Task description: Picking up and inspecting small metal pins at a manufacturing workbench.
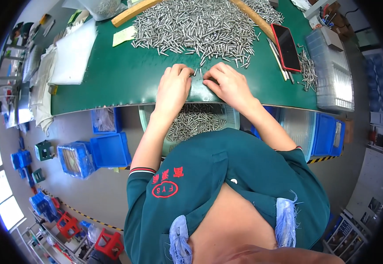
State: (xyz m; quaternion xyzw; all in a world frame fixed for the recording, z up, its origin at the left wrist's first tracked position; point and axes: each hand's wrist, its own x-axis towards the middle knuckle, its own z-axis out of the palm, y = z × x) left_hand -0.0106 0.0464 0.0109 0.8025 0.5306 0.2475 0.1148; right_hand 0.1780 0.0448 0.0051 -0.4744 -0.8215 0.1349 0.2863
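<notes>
A wide heap of small silvery metal pins (196, 28) covers the far middle of the green table (125, 83). Just in front of it, my left hand (174, 86) rests near the table's front edge with curled fingers, a small metal pin (195, 71) at its fingertips. A loose pin (201, 73) lies in the gap between both hands. My right hand (230, 83) is also closed, thumb and forefinger bent together low over the tabletop; what they hold, if anything, is hidden. Below the edge, a pale green basket (145, 118) contains many similar pins (196, 124).
Wooden strips (134, 12) flank the heap. To the right lie a red-edged phone (286, 48), pens (277, 59), more metal pieces (306, 68) and stacked clear trays (330, 70). A white foam sheet (73, 55) is at left. Blue bins (110, 149) stand below.
</notes>
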